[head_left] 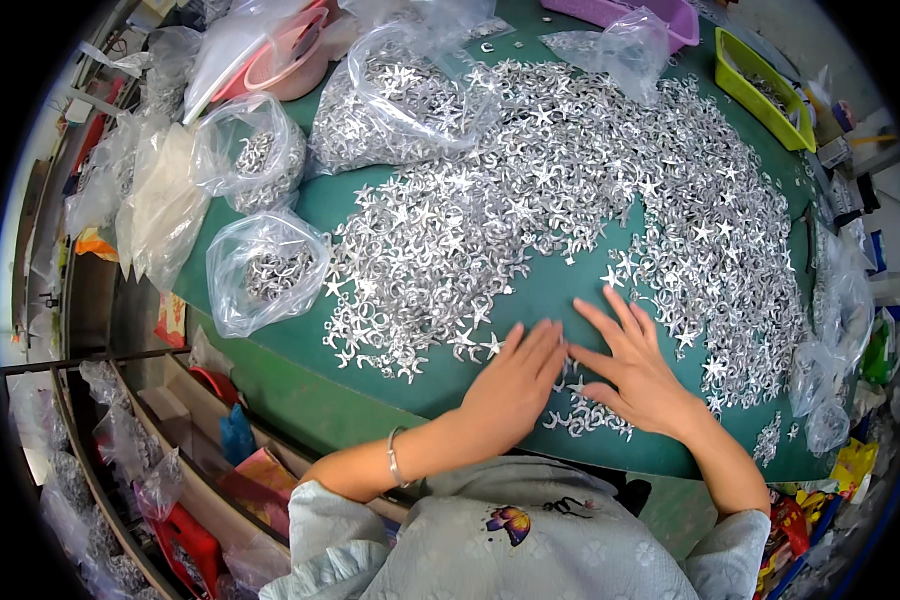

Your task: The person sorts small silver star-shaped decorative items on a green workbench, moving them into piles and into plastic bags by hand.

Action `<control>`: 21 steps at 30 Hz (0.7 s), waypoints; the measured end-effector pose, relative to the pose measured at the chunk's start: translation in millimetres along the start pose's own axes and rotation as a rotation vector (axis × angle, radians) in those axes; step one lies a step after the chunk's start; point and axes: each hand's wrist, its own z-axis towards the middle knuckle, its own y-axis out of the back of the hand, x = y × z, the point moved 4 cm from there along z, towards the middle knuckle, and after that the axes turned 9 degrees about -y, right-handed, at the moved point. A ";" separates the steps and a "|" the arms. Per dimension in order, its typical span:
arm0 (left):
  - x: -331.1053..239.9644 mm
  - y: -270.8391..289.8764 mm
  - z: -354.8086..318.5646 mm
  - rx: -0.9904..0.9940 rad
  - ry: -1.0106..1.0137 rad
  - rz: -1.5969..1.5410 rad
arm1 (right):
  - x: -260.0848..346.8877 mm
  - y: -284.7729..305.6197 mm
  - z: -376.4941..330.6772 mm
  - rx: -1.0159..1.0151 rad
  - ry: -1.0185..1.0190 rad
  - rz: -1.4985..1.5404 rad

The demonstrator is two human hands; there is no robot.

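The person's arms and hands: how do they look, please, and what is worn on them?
The left hand and right hand wear no gloves. A narrow silver-coloured bangle circles the left forearm near the wrist. The left sleeve and right sleeve are pale grey-blue and loose.

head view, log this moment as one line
left hand: beside right, grip unclear | right hand: spread open | silver pieces: heaped beyond hands on green table | small cluster: near right hand
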 end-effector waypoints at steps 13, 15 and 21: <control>-25.0 -11.7 -2.7 0.036 -0.137 -0.362 | -16.5 13.0 14.0 -0.225 -0.148 -0.102; -10.7 -3.7 2.2 -0.051 -0.042 -0.253 | -16.8 19.8 9.5 -0.232 -0.154 -0.074; 3.2 12.3 25.1 -0.023 -0.102 0.087 | -23.5 14.3 17.1 -0.273 -0.133 -0.160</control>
